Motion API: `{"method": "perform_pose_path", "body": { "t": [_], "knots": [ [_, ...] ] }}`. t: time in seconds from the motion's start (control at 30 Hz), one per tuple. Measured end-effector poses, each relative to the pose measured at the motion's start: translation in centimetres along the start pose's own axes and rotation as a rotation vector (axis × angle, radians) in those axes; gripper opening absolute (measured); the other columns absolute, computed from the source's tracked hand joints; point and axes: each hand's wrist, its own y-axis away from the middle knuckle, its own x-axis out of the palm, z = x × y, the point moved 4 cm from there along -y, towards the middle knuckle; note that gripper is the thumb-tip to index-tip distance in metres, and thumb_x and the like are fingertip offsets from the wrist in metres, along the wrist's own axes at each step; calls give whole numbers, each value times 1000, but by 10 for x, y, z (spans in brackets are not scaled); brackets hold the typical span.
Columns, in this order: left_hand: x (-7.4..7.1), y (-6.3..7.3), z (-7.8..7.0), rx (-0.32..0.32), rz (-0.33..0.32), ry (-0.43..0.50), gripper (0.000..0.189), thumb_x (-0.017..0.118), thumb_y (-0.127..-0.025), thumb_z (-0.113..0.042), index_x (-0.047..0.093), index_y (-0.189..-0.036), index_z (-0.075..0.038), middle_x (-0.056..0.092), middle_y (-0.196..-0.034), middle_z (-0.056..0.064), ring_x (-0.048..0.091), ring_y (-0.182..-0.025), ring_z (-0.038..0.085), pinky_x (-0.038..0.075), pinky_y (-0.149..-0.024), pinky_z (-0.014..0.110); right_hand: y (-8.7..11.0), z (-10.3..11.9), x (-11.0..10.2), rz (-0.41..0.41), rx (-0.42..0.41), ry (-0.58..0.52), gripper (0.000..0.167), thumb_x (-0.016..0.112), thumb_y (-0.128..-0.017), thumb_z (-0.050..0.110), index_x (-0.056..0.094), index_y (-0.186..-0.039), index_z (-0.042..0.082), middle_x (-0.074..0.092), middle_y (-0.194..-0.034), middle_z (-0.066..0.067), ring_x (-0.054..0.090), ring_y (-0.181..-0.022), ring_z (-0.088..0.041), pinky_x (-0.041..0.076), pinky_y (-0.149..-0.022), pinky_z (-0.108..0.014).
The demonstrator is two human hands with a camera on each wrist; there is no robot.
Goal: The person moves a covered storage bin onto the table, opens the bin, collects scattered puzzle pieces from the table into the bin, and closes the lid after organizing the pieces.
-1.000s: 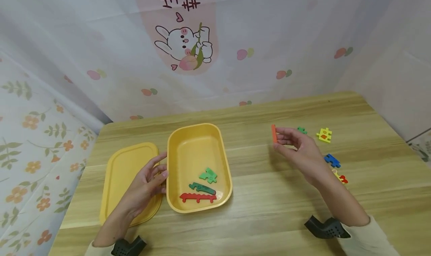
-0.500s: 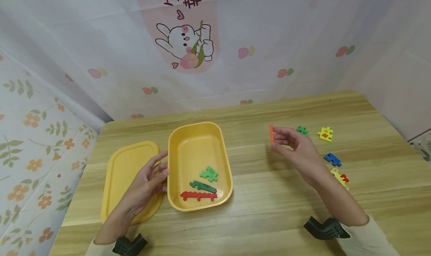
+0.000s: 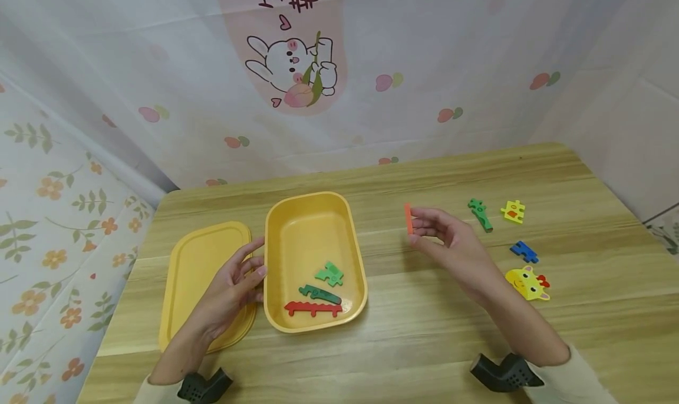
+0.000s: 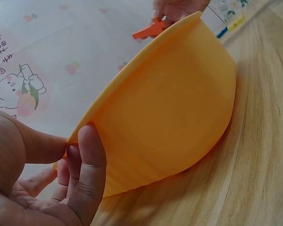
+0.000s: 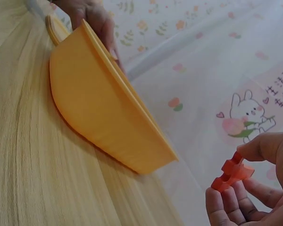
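Left hand (image 3: 236,286): gripped the near-left side of the yellow box, thumb at the rim and a finger against the outer wall.
Right hand (image 3: 456,248): pinched the orange piece between thumb and fingertips, the other fingers bent close behind it.
Orange piece (image 3: 408,218): was held up on edge in the air, right of the box and apart from it; the right wrist view showed its notched side.
Yellow box (image 3: 297,239): stood open on the table (image 3: 403,345), with three puzzle pieces lying in its near half.
Inside the box: a light green piece (image 3: 331,273) lay uppermost in the head view, a dark green piece (image 3: 323,295) below it, and a long red piece (image 3: 313,308) nearest the person.
Yellow lid (image 3: 196,274): lay flat left of the box, partly covered by the left arm.
Right of the right hand: a green piece (image 3: 480,214), a yellow piece (image 3: 513,212), a blue piece (image 3: 525,252) and a giraffe-face piece (image 3: 525,283) lay apart on the wood.
Backdrop: a pale curtain (image 3: 424,50) with a printed rabbit (image 3: 289,59) hung behind the table.
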Motion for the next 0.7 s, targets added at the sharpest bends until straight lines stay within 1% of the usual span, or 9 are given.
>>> {"method": "perform_pose_path", "body": {
  "t": [0.2, 0.47, 0.7],
  "knots": [
    [0, 0, 1, -2, -6, 1, 69, 57, -110, -14, 20, -168, -10, 60, -121, -3, 67, -95, 6, 62, -77, 23, 2, 2, 5, 20, -1, -40, 53, 72, -102, 17, 53, -151, 7, 60, -136, -14, 59, -119, -10, 54, -96, -12],
    [1, -1, 0, -3, -6, 2, 69, 57, -110, -14, 20, -168, -11, 59, -122, -3, 66, -95, 7, 62, -77, 23, 6, 7, 13, 66, 4, -68, 55, 73, -101, 21, 53, -151, 8, 61, -136, -16, 62, -119, -12, 55, -97, -14],
    [0, 0, 1, -3, -3, -6, 70, 57, -110, -15, 18, -168, -10, 58, -123, -3, 66, -95, 7, 62, -78, 23, 10, 10, 22, 77, 3, -71, 54, 74, -101, 24, 55, -150, 10, 63, -136, -13, 62, -121, -17, 56, -98, -15]
  ]
}}
